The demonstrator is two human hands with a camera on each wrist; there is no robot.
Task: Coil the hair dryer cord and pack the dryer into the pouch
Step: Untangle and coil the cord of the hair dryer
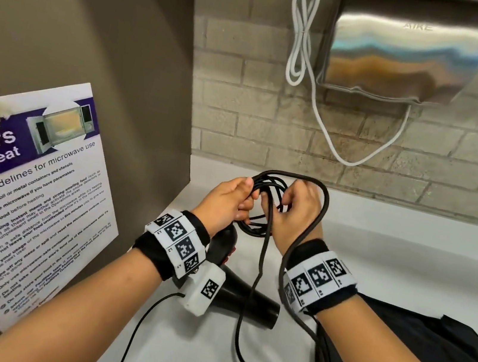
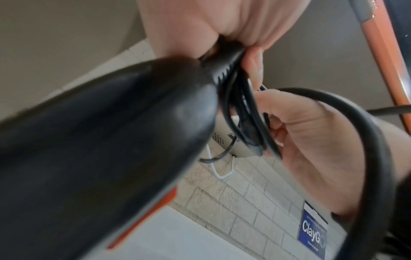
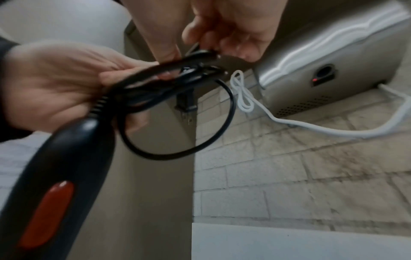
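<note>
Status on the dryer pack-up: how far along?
Done: several cord loops are gathered at the handle end. In hand: left hand grips the bundle; right hand guides the next loop. Left: a long slack run still trails across the counter; hair dryer is outside the black pouch.

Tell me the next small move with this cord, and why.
Probably wind one more loop: the right hand should lay the slack cord onto the coil that the left hand grips. A long length still trails over the counter, so the dryer isn't ready for the pouch.
</note>
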